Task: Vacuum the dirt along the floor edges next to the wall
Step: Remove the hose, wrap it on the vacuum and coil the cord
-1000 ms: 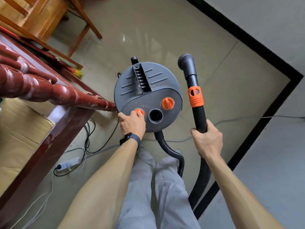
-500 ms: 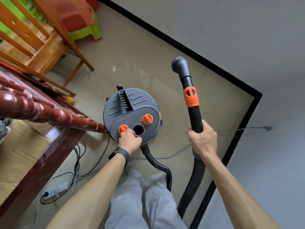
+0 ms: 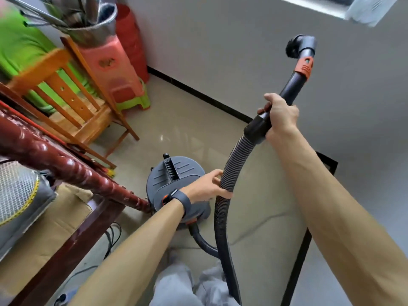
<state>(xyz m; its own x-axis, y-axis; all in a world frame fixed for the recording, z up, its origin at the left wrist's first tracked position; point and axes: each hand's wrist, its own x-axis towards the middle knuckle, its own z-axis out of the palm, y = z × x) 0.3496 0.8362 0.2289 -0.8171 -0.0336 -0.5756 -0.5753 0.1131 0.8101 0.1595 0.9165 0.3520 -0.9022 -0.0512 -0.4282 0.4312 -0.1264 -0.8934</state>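
Observation:
A grey round vacuum cleaner (image 3: 174,180) stands on the tiled floor below me. Its black ribbed hose (image 3: 223,217) rises from the body to a black wand (image 3: 293,85) with an orange collar and a nozzle (image 3: 298,46) raised in front of the grey wall. My right hand (image 3: 280,117) grips the wand where it meets the hose cuff. My left hand (image 3: 207,186), with a dark watch on the wrist, curls its fingers round the ribbed hose just above the vacuum. The black skirting (image 3: 198,96) runs along the floor edge by the wall.
A dark red carved bed rail (image 3: 66,164) and frame stand at the left, with cardboard (image 3: 44,235) beneath. A wooden chair (image 3: 72,102), stacked pink and green stools (image 3: 114,74) and a metal bucket (image 3: 92,29) fill the far left corner. Cables and a power strip (image 3: 64,297) lie near my feet.
My left hand left the orange knob on the vacuum and took hold of the hose. My right hand lifted the wand high, and my view tilted up toward the wall.

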